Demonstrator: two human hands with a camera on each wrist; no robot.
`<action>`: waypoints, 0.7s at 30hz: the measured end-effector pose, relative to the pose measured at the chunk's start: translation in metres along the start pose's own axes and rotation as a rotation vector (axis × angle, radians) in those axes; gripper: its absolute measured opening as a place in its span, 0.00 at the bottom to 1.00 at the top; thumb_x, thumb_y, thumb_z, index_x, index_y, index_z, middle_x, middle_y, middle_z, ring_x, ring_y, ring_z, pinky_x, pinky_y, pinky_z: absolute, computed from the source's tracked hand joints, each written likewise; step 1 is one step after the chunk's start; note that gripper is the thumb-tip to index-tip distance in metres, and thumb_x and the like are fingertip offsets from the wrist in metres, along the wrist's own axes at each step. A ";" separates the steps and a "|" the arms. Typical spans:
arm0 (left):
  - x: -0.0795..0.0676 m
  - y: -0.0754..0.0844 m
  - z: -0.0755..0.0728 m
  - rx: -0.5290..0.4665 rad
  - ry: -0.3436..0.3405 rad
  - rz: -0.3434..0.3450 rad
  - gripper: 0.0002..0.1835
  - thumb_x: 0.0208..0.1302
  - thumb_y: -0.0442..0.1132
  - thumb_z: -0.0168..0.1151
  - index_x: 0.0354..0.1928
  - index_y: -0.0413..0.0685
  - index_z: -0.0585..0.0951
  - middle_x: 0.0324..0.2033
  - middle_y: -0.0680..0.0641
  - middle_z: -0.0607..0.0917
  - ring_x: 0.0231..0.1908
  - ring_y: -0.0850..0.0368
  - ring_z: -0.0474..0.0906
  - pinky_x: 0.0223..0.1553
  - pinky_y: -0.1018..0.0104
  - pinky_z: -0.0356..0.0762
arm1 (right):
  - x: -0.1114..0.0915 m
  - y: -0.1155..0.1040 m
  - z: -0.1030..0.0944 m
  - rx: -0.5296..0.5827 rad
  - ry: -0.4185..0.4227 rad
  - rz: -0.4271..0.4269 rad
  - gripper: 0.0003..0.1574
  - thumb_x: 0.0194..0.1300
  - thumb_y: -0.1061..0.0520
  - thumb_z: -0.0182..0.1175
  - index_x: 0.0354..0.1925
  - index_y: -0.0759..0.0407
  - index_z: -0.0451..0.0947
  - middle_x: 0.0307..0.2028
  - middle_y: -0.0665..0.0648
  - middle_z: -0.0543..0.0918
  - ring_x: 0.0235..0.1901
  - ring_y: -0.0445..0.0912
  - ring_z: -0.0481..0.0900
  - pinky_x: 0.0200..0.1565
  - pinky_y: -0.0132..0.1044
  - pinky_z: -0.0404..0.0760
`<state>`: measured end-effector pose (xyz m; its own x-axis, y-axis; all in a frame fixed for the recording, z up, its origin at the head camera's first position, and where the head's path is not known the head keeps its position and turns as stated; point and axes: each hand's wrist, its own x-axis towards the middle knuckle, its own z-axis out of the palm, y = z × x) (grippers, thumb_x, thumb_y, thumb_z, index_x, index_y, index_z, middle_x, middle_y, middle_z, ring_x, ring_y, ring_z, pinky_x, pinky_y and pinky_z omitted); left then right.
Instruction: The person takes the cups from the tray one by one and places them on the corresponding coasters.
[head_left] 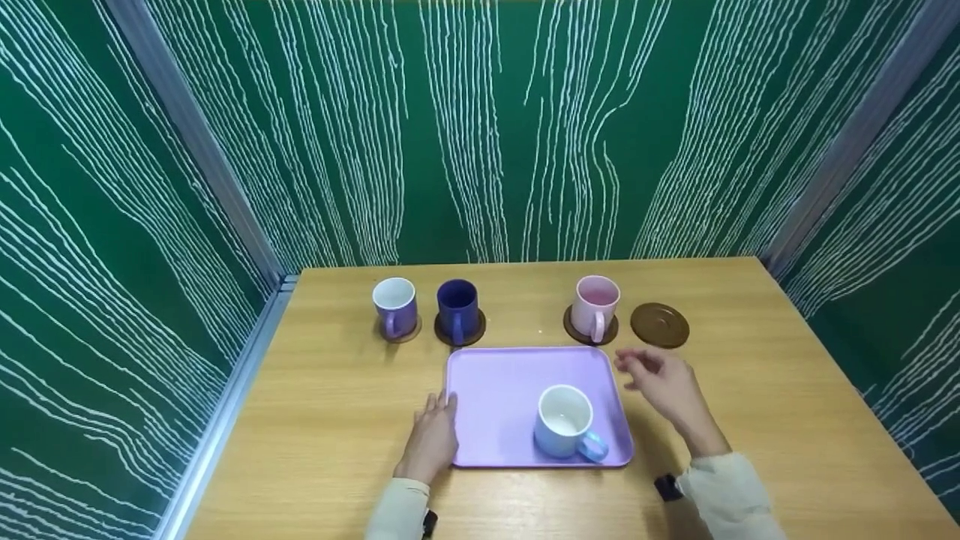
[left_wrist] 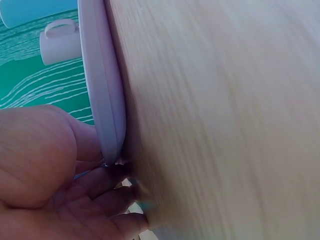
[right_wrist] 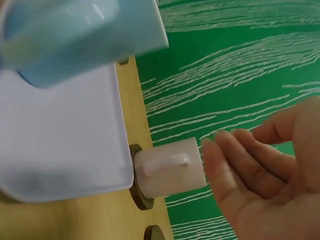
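A lilac tray lies on the wooden table, with a light blue mug, white inside, upright on its right half. My left hand rests along the tray's left edge, its fingers extended by the rim in the left wrist view. Above the tray's right side, my right hand hovers with loosely bent fingers and holds nothing. Beyond it a pink mug stands on a dark brown coaster, handle toward me. In the right wrist view the right fingers overlap the background near that pink mug.
Behind the tray to the left stand a purple mug with a white inside and a dark blue mug, each on a coaster. A bare brown coaster lies at the right. Green walls with white lines enclose the table.
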<state>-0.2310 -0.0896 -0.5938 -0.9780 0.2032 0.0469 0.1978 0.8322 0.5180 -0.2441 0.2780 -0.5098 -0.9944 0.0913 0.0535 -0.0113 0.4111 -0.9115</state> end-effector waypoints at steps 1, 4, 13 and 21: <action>0.000 0.000 0.000 0.001 -0.001 -0.001 0.30 0.65 0.19 0.47 0.71 0.29 0.70 0.71 0.26 0.69 0.72 0.24 0.61 0.70 0.28 0.57 | -0.006 0.000 0.002 -0.020 -0.021 -0.003 0.17 0.77 0.58 0.57 0.57 0.66 0.82 0.49 0.66 0.88 0.49 0.54 0.87 0.43 0.39 0.89; 0.000 0.001 -0.001 0.000 -0.002 -0.001 0.31 0.64 0.19 0.47 0.71 0.29 0.70 0.71 0.26 0.69 0.72 0.24 0.61 0.70 0.27 0.57 | -0.022 0.003 0.007 -0.062 -0.068 -0.011 0.17 0.76 0.59 0.58 0.58 0.64 0.82 0.50 0.66 0.87 0.49 0.60 0.86 0.42 0.41 0.89; 0.001 0.002 -0.001 0.027 -0.016 -0.010 0.28 0.69 0.22 0.47 0.71 0.29 0.70 0.71 0.26 0.69 0.72 0.25 0.61 0.69 0.27 0.60 | -0.050 0.021 0.022 -0.102 -0.119 -0.031 0.15 0.75 0.59 0.61 0.56 0.61 0.84 0.49 0.60 0.89 0.47 0.53 0.87 0.41 0.38 0.89; 0.002 0.001 -0.001 0.014 -0.017 -0.016 0.28 0.70 0.23 0.45 0.72 0.30 0.70 0.72 0.27 0.69 0.73 0.26 0.60 0.71 0.28 0.58 | -0.062 0.030 0.031 -0.215 -0.126 -0.044 0.14 0.74 0.51 0.63 0.54 0.53 0.86 0.48 0.50 0.90 0.50 0.46 0.84 0.53 0.46 0.82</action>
<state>-0.2329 -0.0887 -0.5926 -0.9798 0.1985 0.0247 0.1835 0.8426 0.5063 -0.1857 0.2567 -0.5535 -0.9989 -0.0392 0.0276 -0.0455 0.5968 -0.8011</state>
